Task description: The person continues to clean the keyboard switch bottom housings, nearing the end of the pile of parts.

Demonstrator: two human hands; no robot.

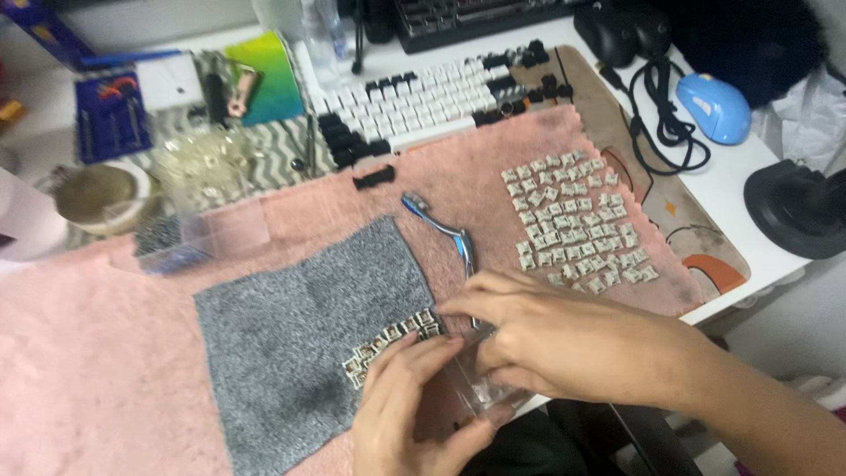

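**Both hands on a clear plastic box at the desk's near edge**

Right hand [564, 339]: lies over the top of a small clear plastic box [476, 388] at the near edge of the desk [740, 189]. Fingers curled and pinched together at the box's far rim; whether they grip a small part there cannot be told, as the fingertips are blurred.

Left hand [414, 410]: comes up from the near edge, fingers stretched flat and released, resting against the left side of the same box. Thumb lies along the box's near side.

Just beyond the left fingertips: a short row of keyboard switches [392, 339], packed side by side on the near right corner of a grey cloth [300, 335]. The grey cloth lies on a pink towel [97, 353] that covers most of the desk.

Blue-handled metal puller tool [441, 231] lies on the towel beyond the right hand, its tip hidden by the knuckles.

Toward the right edge of the towel: a loose grid of keyboard switches [577, 220], well apart from the hands.

Far side: a partly stripped keyboard [423, 97] with black and white keycaps. A blue mouse [716, 107] near the right edge. A clear tub [198, 163] sits at the far left.
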